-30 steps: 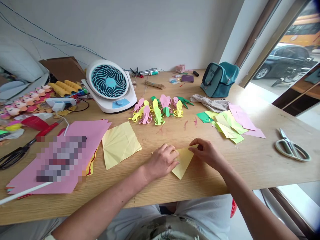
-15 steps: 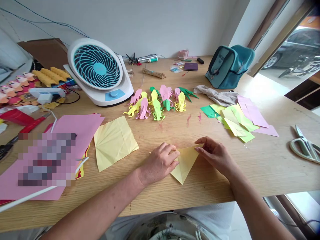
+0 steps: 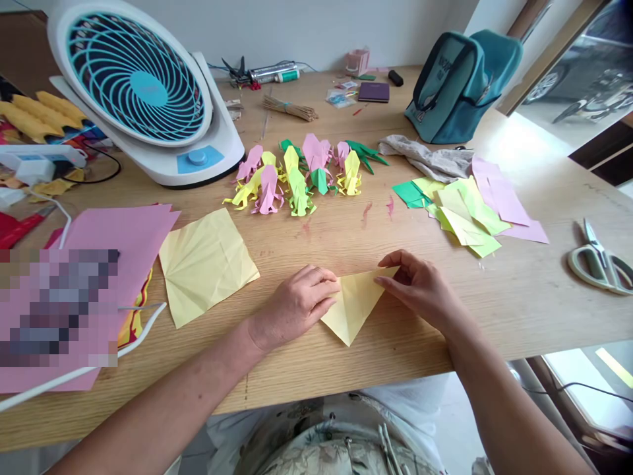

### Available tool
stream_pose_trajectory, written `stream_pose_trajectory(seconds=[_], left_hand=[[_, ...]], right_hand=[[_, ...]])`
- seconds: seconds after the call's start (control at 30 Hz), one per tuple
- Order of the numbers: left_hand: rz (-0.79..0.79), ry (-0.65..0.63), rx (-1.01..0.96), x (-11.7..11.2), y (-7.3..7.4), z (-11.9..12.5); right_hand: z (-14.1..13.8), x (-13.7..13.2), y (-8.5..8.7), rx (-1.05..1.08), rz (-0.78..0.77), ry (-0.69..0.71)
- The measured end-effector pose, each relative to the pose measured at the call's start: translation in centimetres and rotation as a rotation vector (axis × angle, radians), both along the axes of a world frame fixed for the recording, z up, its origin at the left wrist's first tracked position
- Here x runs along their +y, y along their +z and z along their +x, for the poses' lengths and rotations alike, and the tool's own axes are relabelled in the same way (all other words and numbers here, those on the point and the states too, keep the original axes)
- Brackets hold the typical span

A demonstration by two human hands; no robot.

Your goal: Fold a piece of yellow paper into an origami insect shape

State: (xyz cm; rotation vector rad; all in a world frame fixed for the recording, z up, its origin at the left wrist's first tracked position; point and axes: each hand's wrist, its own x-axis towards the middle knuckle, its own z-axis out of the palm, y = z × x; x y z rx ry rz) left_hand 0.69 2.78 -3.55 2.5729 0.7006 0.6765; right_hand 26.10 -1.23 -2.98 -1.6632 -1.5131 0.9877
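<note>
Low over the front of the table, a sheet of yellow paper is folded to a triangle, its point towards me and a crease down its middle. My left hand has its fingers closed over the left part of the paper and hides that corner. At the right corner, my right hand pinches the paper between thumb and fingers. Left of my left hand lies a flat, creased yellow square of paper. Beyond my hands stand several folded paper figures in pink, yellow and green.
A white fan stands at the back left, behind pink sheets. Coloured paper pieces and a grey cloth lie to the right, near a teal bag. Scissors rest at the far right.
The camera view has tilted down and come nearer, so the table's things appear shifted. Both hands keep hold of the folded yellow paper, with little visible change in the fold.
</note>
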Motion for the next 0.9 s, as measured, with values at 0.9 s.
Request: stream_pose_trajectory(seconds=[0.9], left_hand=[[0.094,-0.031,0.078,-0.29,-0.25,0.21]], right_hand=[[-0.84,-0.65,0.42,0.192,0.322,-0.057]])
